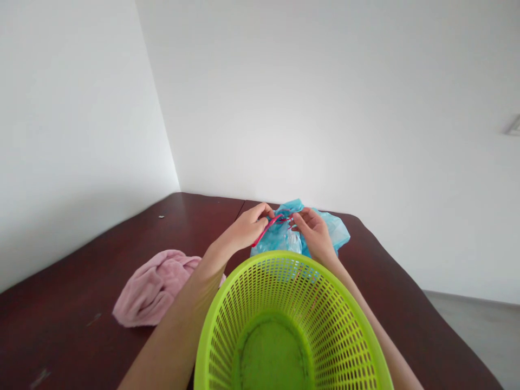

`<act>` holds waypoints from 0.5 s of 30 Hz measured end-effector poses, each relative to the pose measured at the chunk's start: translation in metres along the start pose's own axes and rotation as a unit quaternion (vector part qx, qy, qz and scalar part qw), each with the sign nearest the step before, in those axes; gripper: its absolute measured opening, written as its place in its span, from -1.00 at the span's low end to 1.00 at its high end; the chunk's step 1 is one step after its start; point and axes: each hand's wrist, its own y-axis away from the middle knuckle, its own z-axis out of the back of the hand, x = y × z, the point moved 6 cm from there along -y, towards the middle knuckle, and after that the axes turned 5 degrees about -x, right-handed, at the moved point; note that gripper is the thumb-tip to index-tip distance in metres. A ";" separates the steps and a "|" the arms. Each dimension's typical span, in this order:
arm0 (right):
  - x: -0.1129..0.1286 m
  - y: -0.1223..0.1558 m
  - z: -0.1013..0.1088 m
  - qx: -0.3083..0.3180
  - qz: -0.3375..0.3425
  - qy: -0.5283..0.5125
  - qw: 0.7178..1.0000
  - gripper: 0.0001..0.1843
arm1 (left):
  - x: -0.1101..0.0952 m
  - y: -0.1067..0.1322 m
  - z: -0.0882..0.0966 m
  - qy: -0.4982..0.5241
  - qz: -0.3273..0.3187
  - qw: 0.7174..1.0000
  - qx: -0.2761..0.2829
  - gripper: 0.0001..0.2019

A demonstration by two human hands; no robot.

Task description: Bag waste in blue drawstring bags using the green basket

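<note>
A blue plastic bag [280, 238] lies bunched up toward the far edge of the table, beyond the basket. Around its gathered neck runs a thin red string [267, 229], flatter and wider like a ribbon near my left hand. My left hand [252, 221] is closed, pinching the red string at the bag's left side. On the other side my right hand [313, 232] pinches a thin part of the same string between thumb and fingers. The lower part of the bag is hidden behind the basket.
A green plastic basket [276, 260] with slotted walls stands close in front, between my forearms. Left of it a crumpled pink towel [158, 287] lies on the dark red table [73, 303]. White walls [284, 97] rise behind and to the left.
</note>
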 end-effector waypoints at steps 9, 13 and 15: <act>-0.004 0.009 -0.022 0.138 0.030 0.018 0.990 -0.66 | 0.005 -0.001 -0.014 0.041 0.014 0.999 0.016 -0.52; -0.002 0.009 -0.024 0.140 0.022 -0.010 0.990 -0.69 | 0.009 -0.001 -0.011 0.052 0.013 0.998 -0.021 -0.65; 0.000 0.009 -0.024 0.145 0.009 -0.032 0.989 -0.67 | 0.010 -0.002 -0.012 0.086 0.010 0.996 -0.026 -0.68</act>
